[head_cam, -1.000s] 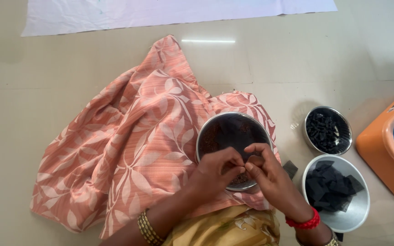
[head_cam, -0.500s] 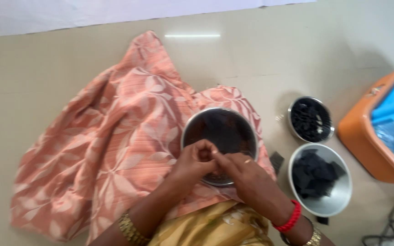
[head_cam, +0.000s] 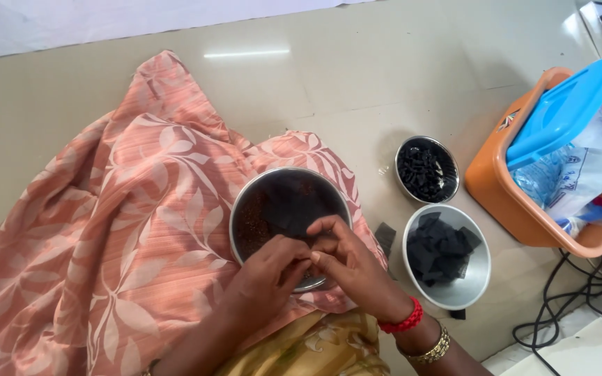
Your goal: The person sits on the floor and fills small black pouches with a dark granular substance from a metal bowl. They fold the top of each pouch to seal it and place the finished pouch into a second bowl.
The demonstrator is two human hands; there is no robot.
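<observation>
Gleaming beige tiled floor [head_cam: 398, 83], indoors

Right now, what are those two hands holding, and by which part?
Both hands, left hand and right hand, pinch something small and dark over the steel bowl; fingers hide it, so the grip point cannot be told.

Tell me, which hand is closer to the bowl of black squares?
Right. The right hand is over the big pan's near rim, on the side facing the bowl. The left hand touches it from the far side, farther from the bowl.
</observation>
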